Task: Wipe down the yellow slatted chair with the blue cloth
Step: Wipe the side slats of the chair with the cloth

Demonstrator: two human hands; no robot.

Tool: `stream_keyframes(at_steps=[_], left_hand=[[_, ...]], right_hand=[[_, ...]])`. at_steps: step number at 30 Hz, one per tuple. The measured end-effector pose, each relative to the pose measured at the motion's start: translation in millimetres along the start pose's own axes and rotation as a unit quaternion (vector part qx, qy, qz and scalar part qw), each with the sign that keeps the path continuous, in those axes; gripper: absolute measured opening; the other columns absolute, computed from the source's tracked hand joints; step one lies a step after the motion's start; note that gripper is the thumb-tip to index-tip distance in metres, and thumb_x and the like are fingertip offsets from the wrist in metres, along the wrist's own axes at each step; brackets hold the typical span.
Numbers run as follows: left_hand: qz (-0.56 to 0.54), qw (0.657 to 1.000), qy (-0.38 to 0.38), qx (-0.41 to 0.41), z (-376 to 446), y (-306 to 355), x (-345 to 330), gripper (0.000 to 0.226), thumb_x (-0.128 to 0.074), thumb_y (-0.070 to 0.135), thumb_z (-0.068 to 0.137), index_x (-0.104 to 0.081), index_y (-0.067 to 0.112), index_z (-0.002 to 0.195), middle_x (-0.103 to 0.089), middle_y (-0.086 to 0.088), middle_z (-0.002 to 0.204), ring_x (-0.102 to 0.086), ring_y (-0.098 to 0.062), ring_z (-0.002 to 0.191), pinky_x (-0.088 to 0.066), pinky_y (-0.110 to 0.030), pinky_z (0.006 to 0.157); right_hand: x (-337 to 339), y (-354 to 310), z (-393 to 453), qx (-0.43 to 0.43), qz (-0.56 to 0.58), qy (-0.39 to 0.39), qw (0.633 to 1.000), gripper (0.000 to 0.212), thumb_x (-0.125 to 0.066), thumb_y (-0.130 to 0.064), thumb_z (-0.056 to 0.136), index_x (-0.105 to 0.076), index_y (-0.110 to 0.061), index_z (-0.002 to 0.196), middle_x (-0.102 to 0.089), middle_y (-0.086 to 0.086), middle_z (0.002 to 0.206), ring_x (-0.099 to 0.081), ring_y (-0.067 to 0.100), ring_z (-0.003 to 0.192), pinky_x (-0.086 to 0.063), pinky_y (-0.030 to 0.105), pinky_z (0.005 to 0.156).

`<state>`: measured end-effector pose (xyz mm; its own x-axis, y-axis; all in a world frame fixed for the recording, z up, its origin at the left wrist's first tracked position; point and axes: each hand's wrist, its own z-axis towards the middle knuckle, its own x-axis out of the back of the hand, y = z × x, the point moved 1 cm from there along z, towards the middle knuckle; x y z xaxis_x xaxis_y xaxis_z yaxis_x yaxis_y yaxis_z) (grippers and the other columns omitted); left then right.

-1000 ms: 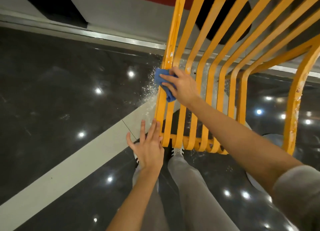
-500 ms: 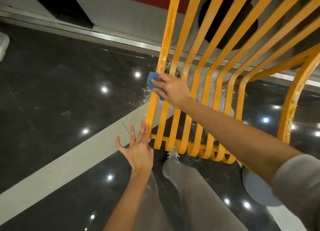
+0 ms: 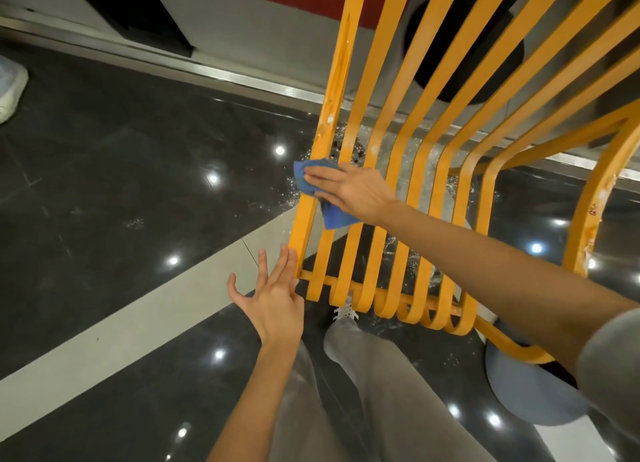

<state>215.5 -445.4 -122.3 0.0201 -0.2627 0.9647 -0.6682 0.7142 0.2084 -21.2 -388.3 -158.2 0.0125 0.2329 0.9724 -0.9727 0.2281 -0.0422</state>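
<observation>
Fingers flat on blue cloth, yellow slatted chair, glossy floor

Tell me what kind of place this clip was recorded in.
Probably an indoor public or commercial space, such as a lobby or mall. Clues: polished dark floor reflecting ceiling lights, a metal floor strip along the wall, and a yellow slatted chair of public-seating style.
</observation>
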Motion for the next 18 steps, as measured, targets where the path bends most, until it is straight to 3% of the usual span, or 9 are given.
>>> stream_keyframes(at_steps=[2,4,6,10,12,14,16,18], left_hand=[[-0.006,1.0,0.006,-0.001,-0.6,-0.6,-0.7,0.057,-0.075,0.007,0.078,-0.063,0.028,0.129,-0.06,0.013,0.134,-0.044,-0.021,0.137,-0.015,-0.061,0.11],[-0.013,1.0,0.01,0.003,-0.9,-0.2,-0.8,0.057,-0.074,0.005,0.079,-0.063,0.028,0.129,-0.061,0.013,0.133,-0.047,-0.02,0.135,-0.016,-0.061,0.11],[-0.017,1.0,0.01,0.007,-1.4,0.9,-0.9,0.057,-0.074,0.005,0.079,-0.063,0.027,0.13,-0.061,0.012,0.132,-0.049,-0.021,0.134,-0.015,-0.06,0.11],[-0.008,1.0,0.002,0.004,-0.8,-0.1,-0.1,0.059,-0.075,0.008,0.079,-0.061,0.029,0.131,-0.061,0.013,0.133,-0.048,-0.02,0.135,-0.013,-0.06,0.11],[-0.006,1.0,0.002,0.001,-0.7,-0.6,-1.1,0.059,-0.076,0.009,0.079,-0.06,0.029,0.132,-0.06,0.013,0.134,-0.047,-0.02,0.135,-0.013,-0.059,0.11],[-0.009,1.0,0.001,0.004,-0.8,0.0,-1.7,0.059,-0.075,0.008,0.08,-0.06,0.028,0.133,-0.06,0.013,0.134,-0.048,-0.019,0.134,-0.013,-0.059,0.111],[-0.01,1.0,-0.003,0.012,-2.2,1.1,-2.3,0.059,-0.075,0.008,0.08,-0.059,0.027,0.134,-0.06,0.013,0.134,-0.05,-0.018,0.133,-0.013,-0.058,0.111],[-0.013,1.0,0.0,0.013,-3.1,0.9,-2.5,0.059,-0.075,0.008,0.079,-0.061,0.026,0.133,-0.061,0.012,0.133,-0.053,-0.019,0.13,-0.012,-0.057,0.111]], right_hand=[[3.5,18.8,13.4,-0.045,-0.037,0.013,0.998,0.034,-0.068,-0.04,0.087,-0.069,-0.028,0.119,-0.065,-0.016,0.124,-0.057,0.006,0.089,-0.048,0.016,0.059],[9.7,17.3,27.0,-0.11,-0.04,0.014,0.993,0.04,-0.077,-0.045,0.077,-0.072,-0.03,0.114,-0.066,-0.018,0.121,-0.064,0.002,0.083,-0.048,0.015,0.064],[9.1,3.0,20.3,-0.133,0.043,0.03,0.99,0.039,-0.074,-0.039,0.084,-0.069,-0.025,0.12,-0.066,-0.013,0.125,-0.068,0.011,0.086,-0.052,0.022,0.052],[8.0,5.6,-11.5,-0.041,0.084,-0.019,0.995,0.037,-0.058,-0.036,0.094,-0.062,-0.028,0.129,-0.062,-0.013,0.13,-0.064,0.018,0.077,-0.038,0.022,0.04],[12.2,24.6,5.5,-0.112,0.081,-0.039,0.99,0.038,-0.045,-0.04,0.099,-0.056,-0.031,0.135,-0.057,-0.013,0.137,-0.062,0.021,0.084,-0.034,0.023,0.046],[16.0,30.5,29.5,-0.203,0.073,-0.065,0.974,0.04,-0.041,-0.04,0.102,-0.049,-0.032,0.141,-0.049,-0.015,0.144,-0.06,0.025,0.102,-0.042,0.028,0.058],[17.2,14.4,38.6,-0.226,0.088,-0.068,0.968,0.041,-0.041,-0.04,0.103,-0.047,-0.031,0.142,-0.046,-0.014,0.147,-0.057,0.027,0.115,-0.053,0.035,0.071],[17.2,-9.8,26.1,-0.214,0.152,-0.074,0.962,0.039,-0.044,-0.04,0.102,-0.051,-0.031,0.14,-0.047,-0.015,0.145,-0.057,0.027,0.119,-0.054,0.036,0.076]])
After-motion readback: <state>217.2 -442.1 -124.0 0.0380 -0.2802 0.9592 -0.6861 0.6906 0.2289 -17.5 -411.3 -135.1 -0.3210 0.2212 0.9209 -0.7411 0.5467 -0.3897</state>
